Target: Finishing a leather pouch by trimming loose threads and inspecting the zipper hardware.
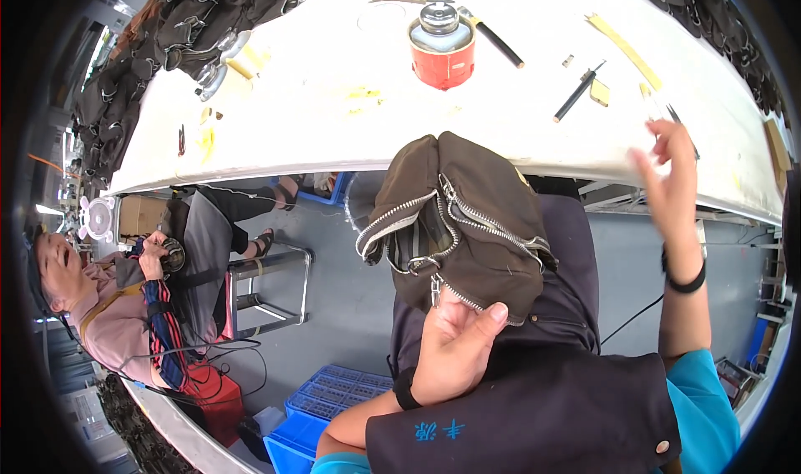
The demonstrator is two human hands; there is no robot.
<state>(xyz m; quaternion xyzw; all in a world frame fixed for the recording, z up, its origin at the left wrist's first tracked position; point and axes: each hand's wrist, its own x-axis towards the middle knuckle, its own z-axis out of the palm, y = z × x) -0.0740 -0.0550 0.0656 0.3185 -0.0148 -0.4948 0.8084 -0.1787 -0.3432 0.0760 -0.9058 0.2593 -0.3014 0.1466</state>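
Observation:
A dark brown fabric bag [492, 182] with several silver metal zippers rests on my lap, its top against the table's near edge. One zipper gapes, and a metal zipper pull [435, 290] hangs near the bag's lower edge. My left hand [459, 340] grips that lower edge, thumb on top and the other fingers partly hidden by the fabric. Over the right part of the table, my right hand [667, 173] is raised with thumb and fingers apart, slightly blurred, and nothing visible in it. Just beyond its fingertips lies a slim pointed tool [674, 113], partly hidden by the hand.
On the white table [292, 132] stand a red tin [444, 69] holding a glass-like bottle, a black-handled tool [501, 44], a black pen-like tool [579, 92] and a yellow strip [626, 52]. Dark fabric pieces [183, 32] are heaped far left. A seated co-worker [125, 299] works at left, near blue crates [334, 399].

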